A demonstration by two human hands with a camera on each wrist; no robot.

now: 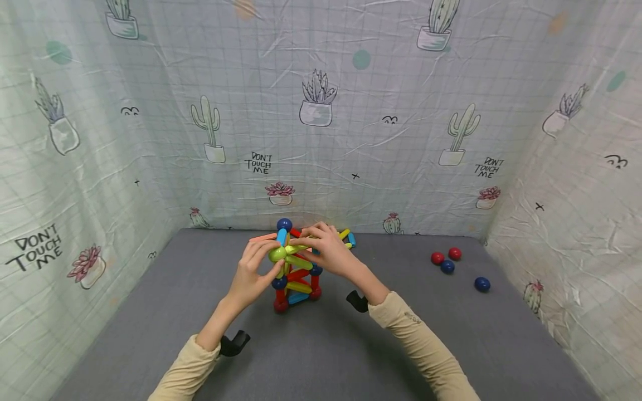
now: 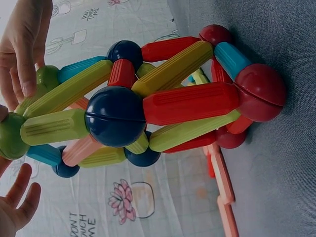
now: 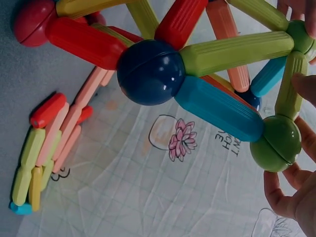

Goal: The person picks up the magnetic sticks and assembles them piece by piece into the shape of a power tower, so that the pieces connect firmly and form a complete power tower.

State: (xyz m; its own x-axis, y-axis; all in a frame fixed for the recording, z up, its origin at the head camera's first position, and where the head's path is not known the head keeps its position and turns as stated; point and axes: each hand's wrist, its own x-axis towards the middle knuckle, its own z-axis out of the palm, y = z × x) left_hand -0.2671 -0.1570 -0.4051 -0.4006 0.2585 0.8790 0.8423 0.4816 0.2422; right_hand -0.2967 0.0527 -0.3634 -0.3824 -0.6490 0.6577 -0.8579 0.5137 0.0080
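Observation:
A tower of magnetic building rods and balls (image 1: 298, 274) stands on the grey table, with red balls at its base and blue balls higher up. My left hand (image 1: 253, 273) pinches a green ball (image 1: 277, 254) at the tower's upper front left, thumb and fingers on either side. From that ball a light-green rod (image 3: 290, 86) runs across to a second green ball (image 3: 276, 143). My right hand (image 1: 331, 253) holds this second ball, its fingertips against the ball and its thumb at the rod. In the head view the right hand hides that ball.
Loose red balls (image 1: 437, 258) and blue balls (image 1: 482, 284) lie on the right of the table (image 1: 401, 334). Behind the tower sits a cluster of loose rods (image 3: 49, 143) in pink, green, red and yellow. A cactus-print curtain (image 1: 321, 156) closes off the back and sides.

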